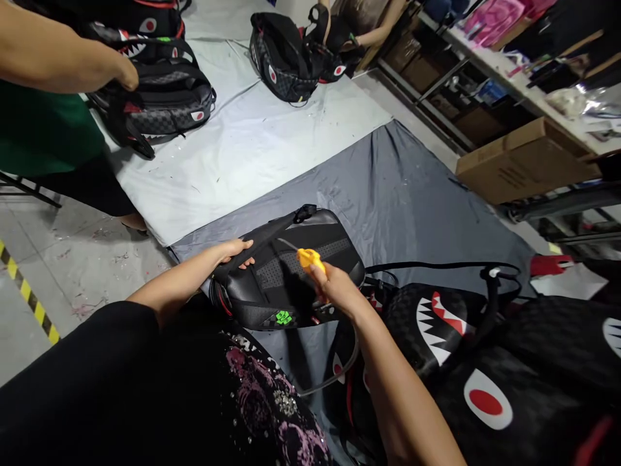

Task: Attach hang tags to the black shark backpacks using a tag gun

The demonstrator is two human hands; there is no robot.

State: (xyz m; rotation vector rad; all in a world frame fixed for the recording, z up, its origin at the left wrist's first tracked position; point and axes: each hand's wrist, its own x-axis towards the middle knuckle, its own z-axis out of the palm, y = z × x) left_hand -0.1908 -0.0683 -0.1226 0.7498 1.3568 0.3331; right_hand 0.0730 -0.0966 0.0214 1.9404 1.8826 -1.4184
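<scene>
A black backpack (320, 236) lies at the centre of the frame on a grey cover (412, 188), its padded back panel turned up, which probably lets it rest flat and leaves panel and straps within reach. At its left end the left hand (236, 252) curls round a shoulder strap (272, 236), thumb above and fingers beneath, seemingly to steady the bag and keep the strap in check. The right hand (334, 288) is closed around a yellow tool (310, 259) above the panel; its thin bent nozzle points toward the strap, though whether the tip touches cannot be told. A grey hose (334, 383) curves below that hand, perhaps feeding the tool and hanging there to stay off the panel. More dark bags (405, 323) crowd the lower right, likely set aside to leave working room. At upper left a co-worker's hand (127, 72) is on another bag (160, 120). As for markings, a bright green label (284, 318) on the backpack's near edge carries dark marks too small to read, the bags at right show shark teeth and red-centred eyes without legible lettering, and the dark print on the cardboard box (524, 162) at upper right cannot be made out.
</scene>
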